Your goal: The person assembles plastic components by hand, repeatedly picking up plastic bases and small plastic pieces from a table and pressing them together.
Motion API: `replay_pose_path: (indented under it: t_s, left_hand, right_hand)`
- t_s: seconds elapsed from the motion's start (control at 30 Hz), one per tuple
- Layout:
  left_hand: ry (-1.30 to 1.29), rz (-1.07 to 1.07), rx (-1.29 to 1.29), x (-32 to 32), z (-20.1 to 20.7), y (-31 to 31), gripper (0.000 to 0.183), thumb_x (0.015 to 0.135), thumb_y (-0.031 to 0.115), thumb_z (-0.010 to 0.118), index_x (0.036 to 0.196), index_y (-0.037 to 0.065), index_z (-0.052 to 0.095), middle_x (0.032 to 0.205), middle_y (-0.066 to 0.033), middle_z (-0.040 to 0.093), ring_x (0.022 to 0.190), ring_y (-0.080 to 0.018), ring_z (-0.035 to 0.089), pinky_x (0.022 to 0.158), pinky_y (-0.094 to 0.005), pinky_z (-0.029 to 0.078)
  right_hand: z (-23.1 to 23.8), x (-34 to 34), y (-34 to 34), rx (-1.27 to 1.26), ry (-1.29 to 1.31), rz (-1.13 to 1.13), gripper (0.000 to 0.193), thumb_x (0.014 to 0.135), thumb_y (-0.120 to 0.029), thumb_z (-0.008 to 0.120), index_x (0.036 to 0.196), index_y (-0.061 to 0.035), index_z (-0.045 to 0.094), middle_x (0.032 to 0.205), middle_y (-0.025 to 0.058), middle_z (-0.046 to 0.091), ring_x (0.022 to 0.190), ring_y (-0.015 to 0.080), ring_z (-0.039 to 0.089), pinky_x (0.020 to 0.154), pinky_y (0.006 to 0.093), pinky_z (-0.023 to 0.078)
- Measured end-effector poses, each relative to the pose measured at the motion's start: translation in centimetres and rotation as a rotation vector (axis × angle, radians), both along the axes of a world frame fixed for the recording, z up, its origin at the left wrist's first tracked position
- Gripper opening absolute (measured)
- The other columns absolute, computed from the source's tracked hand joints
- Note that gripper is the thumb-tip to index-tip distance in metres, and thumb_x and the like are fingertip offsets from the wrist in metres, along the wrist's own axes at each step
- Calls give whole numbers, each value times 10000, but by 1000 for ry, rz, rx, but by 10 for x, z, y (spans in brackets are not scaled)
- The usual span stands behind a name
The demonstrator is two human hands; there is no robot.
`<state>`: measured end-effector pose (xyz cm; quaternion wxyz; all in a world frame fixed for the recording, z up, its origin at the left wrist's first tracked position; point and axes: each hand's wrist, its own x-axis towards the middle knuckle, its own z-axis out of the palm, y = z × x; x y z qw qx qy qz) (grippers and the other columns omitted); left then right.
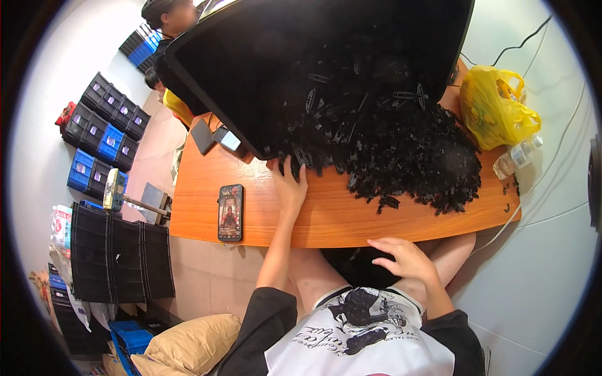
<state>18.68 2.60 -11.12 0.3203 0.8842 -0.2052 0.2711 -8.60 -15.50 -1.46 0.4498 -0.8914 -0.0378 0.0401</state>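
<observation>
Left hand (290, 187) | black plastic pieces (407, 158) | ahead and rightward

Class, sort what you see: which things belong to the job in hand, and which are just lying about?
Likely part of the job:
- small black parts, piled up
- large black bin
- table
- left hand, at the pile's edge
- right hand, off the pile

Apparently just lying about:
- phone
- yellow bag
- bottle
</observation>
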Motion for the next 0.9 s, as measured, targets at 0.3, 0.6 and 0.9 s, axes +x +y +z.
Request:
replay_pose_path:
  t_s: [0.3,0.6,0.9]
  left_hand:
    - [91,-116,102,-62,12,3,467,814,195,625,1220,22,473,1237,-321,370,1126,-467,391,937,-462,367]
    - [131,-137,12,-101,33,16,612,769,148,687,1276,-21,388,1280,-288,368,1160,-426,392,964,-450,348]
    - [228,-113,-151,-107,16,46,382,789,68,653,1125,-41,509,1124,-203,506,988,-331,530,822,-363,464]
  right_hand:
    - [-5,33,0,5,-135,-217,331,775,-106,641,1083,3,588,1011,180,613,898,322,597,778,347,485]
    - [-40,39,-30,-41,-224,-678,192,728,-18,665,906,8,598,900,122,567,709,212,588,603,288,480]
    - [-56,52,-28,-232,-350,-639,250,756,-139,670,987,-56,624,938,98,571,773,308,596,656,375,492]
